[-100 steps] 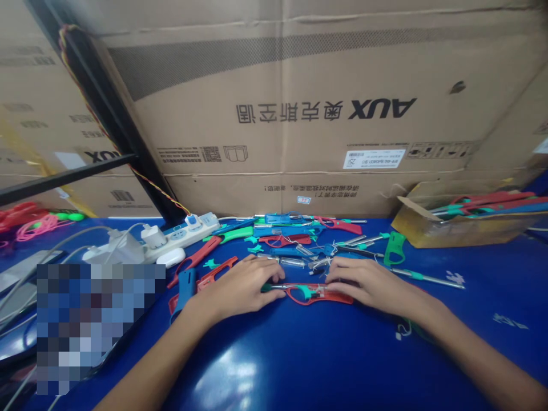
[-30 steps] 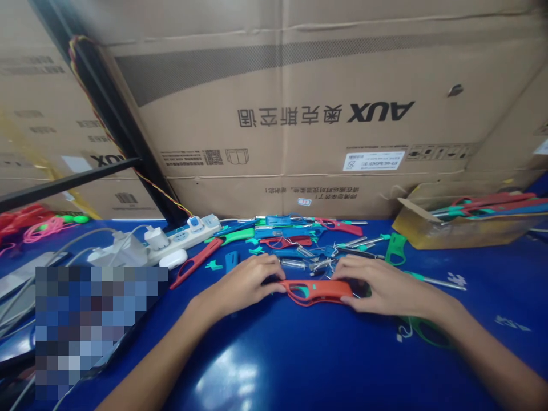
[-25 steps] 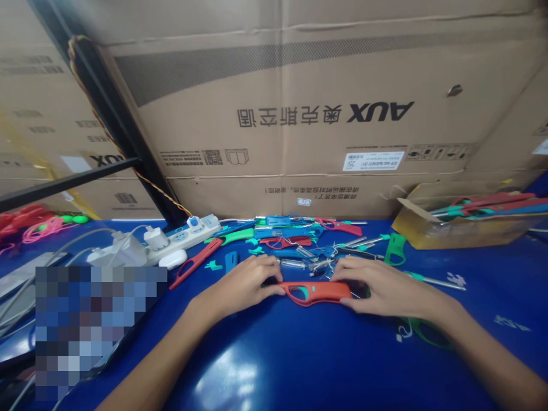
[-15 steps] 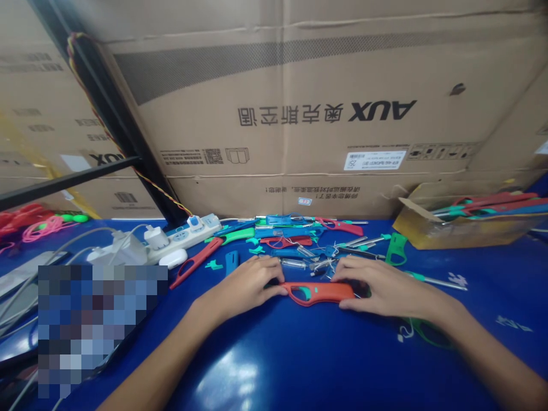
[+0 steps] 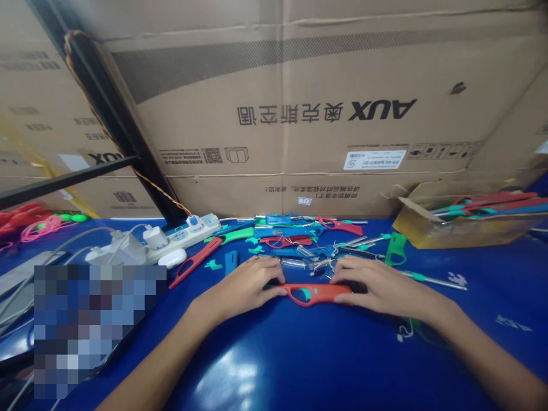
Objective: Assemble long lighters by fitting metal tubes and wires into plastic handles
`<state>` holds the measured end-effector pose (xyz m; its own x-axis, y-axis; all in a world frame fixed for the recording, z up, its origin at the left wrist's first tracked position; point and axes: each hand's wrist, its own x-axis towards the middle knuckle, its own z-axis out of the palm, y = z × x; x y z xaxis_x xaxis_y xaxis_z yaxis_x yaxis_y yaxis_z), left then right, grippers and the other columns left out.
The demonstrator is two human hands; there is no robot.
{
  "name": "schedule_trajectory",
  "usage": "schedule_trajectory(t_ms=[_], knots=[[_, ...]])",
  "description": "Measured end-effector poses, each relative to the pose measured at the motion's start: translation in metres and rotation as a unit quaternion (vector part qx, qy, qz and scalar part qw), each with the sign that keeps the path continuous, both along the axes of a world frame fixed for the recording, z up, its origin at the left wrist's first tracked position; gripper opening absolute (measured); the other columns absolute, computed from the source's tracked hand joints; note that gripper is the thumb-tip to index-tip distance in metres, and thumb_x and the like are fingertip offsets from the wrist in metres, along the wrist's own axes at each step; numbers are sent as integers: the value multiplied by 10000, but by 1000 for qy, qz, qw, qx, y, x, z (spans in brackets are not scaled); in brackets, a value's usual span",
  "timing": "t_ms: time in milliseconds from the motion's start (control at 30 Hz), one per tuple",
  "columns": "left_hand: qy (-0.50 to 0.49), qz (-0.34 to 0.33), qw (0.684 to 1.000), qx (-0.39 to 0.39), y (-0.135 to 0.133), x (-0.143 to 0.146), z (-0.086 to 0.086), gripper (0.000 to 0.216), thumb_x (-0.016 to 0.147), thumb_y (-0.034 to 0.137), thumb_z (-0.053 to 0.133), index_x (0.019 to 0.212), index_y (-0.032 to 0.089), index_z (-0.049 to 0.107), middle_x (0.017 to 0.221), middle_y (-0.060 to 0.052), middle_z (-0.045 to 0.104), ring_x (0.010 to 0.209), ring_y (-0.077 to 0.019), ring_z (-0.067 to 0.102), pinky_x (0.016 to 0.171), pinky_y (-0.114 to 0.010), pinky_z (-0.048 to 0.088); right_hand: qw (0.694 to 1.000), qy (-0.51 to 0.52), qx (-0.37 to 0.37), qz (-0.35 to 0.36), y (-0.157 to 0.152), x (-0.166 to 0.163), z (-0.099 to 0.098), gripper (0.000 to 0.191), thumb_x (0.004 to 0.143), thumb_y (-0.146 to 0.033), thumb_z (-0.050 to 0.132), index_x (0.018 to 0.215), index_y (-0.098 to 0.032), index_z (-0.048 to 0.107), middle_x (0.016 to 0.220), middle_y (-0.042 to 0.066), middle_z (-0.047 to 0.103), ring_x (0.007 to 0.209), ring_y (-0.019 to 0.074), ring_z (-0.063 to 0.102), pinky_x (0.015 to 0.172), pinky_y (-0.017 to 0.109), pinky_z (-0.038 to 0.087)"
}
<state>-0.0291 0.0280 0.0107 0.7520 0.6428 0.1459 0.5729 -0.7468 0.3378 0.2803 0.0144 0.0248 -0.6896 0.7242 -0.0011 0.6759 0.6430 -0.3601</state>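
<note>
A red plastic lighter body with a teal trigger lies flat on the blue table. My left hand presses its left end with curled fingers. My right hand covers and grips its right end. Just behind my hands lies a heap of red, blue and green lighter shells and metal tubes.
Big cardboard cartons wall off the back. A white power strip with chargers lies at the left. An open cardboard box of finished lighters stands at the right. A green shell and a metal rod lie near my right hand.
The open red shell with parts showing is now covered by a red top half. Both hands have stayed at its two ends, pressing down.
</note>
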Motion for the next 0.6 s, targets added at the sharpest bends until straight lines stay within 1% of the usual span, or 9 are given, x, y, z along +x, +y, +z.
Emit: schedule_trajectory(t_ms=[233, 400, 533, 600], knots=[[-14, -9, 999, 27, 2, 4, -10, 142, 958, 302, 657, 893, 177, 673, 949, -17, 652, 914, -176, 616, 837, -288, 449, 1000, -8, 9, -13, -2, -5, -1, 302, 963, -505, 561, 976, -225, 676, 990, 29, 632, 919, 201, 586, 745, 317, 428], [41, 22, 996, 81, -3, 11, -9, 142, 928, 244, 683, 813, 164, 663, 911, -17, 642, 890, -190, 617, 844, -321, 426, 999, -24, 24, -11, -5, -8, 1, 280, 966, -471, 571, 922, -211, 664, 954, 23, 631, 896, 195, 578, 725, 307, 416], [52, 12, 993, 103, -3, 12, -10, 129, 922, 253, 689, 829, 168, 661, 927, -15, 641, 910, -195, 617, 870, -332, 412, 998, -37, 51, -22, -5, -12, -2, 218, 929, -429, 632, 921, -215, 671, 947, 20, 642, 893, 204, 587, 732, 319, 415], [50, 2, 993, 111, -2, 12, -11, 131, 938, 268, 672, 849, 172, 664, 942, -12, 642, 920, -192, 613, 889, -336, 404, 996, -42, 77, -22, -6, -16, -5, 188, 895, -399, 670, 935, -216, 677, 965, 24, 657, 913, 218, 591, 774, 343, 424]])
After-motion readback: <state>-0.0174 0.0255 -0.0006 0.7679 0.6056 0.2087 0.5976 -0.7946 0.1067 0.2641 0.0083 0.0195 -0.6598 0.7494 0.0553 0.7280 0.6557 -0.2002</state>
